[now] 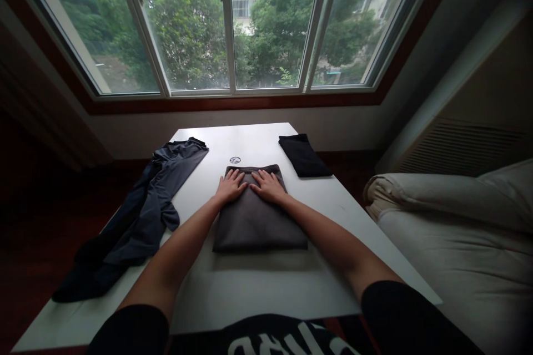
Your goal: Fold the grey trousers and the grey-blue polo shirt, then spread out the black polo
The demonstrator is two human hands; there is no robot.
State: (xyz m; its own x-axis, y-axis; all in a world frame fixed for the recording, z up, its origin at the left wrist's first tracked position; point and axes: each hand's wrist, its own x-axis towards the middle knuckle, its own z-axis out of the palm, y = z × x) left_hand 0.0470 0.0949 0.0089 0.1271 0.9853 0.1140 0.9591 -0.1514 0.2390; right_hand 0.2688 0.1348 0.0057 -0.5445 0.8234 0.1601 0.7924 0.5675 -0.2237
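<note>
A folded dark grey garment [256,222] lies in the middle of the white table [258,288]. My left hand [230,186] rests flat on its far left part, fingers spread and open. My right hand [268,186] lies flat beside it on the far right part, fingers also stretched out. The two hands almost touch. Neither hand holds anything.
A loose dark blue garment [141,216] hangs over the table's left edge. A small folded black cloth [303,155] sits at the far right corner. A round mark [235,160] is on the table beyond the hands. A white sofa [458,233] stands to the right, a window [233,22] ahead.
</note>
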